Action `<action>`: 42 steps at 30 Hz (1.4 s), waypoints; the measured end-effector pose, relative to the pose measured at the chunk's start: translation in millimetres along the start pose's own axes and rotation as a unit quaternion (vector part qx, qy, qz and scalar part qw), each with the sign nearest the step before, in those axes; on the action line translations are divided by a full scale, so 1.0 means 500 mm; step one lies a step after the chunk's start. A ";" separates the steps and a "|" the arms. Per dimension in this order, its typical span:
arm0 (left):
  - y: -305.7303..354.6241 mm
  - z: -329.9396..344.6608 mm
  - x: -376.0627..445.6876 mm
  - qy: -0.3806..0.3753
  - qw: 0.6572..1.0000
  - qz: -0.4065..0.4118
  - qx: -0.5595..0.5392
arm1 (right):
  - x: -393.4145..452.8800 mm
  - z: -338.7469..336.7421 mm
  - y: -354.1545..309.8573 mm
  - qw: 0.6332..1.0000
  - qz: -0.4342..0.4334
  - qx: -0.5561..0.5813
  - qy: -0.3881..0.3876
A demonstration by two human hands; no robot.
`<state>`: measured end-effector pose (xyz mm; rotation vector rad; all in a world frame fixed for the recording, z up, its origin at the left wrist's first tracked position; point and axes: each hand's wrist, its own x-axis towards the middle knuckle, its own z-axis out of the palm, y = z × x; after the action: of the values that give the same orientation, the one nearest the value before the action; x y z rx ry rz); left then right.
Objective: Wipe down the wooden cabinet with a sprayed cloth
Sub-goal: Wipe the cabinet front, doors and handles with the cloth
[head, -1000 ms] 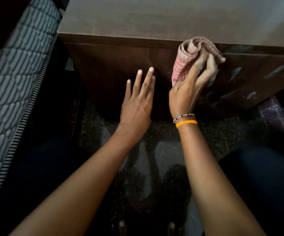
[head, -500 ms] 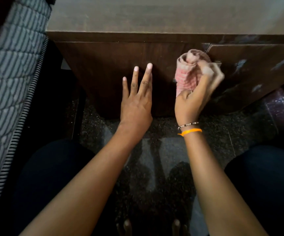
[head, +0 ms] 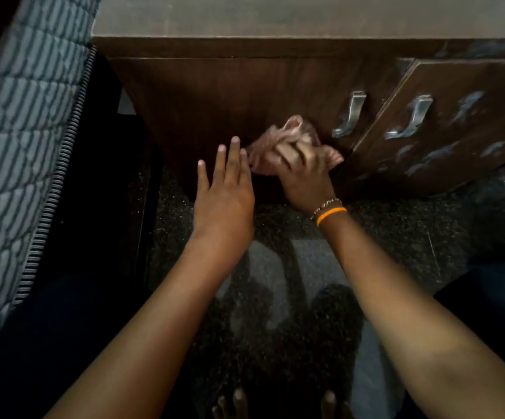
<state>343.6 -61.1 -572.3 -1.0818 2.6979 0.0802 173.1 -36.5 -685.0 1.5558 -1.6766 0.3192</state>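
Observation:
A dark wooden cabinet [head: 230, 95] fills the upper middle of the head view, with a pale top and two doors. My right hand [head: 302, 170] presses a crumpled pink cloth [head: 278, 140] against the lower part of the left door, just left of its metal handle [head: 349, 114]. My left hand [head: 224, 195] lies flat against the same door beside the cloth, fingers straight and spread, holding nothing. The right door [head: 463, 128] stands slightly ajar, carries pale smudges and has its own handle [head: 410, 117].
A quilted striped mattress [head: 18, 140] stands on edge at the left, close to the cabinet's side. The dark speckled floor [head: 396, 231] lies below. My knees in dark trousers sit at both lower sides, and my toes [head: 230, 403] show at the bottom edge.
My right hand has carried the cloth down the door from near the top edge to its lower part. The view has tilted down, so both door handles now show.

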 end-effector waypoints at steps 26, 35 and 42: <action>0.008 0.009 0.047 -0.185 0.982 -0.002 -0.030 | 0.051 -0.033 -0.128 0.847 0.493 0.168 0.107; 0.022 -0.020 0.031 0.057 0.988 0.023 -0.141 | -0.041 -0.025 -0.102 0.589 0.735 0.334 0.031; 0.041 -0.014 0.046 0.034 0.986 0.042 -0.160 | 0.042 -0.119 0.004 0.737 0.584 0.293 0.173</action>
<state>312.0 -62.7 -571.7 -1.0682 2.8590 0.5159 195.8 -11.4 -631.5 0.4669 -2.1218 1.8028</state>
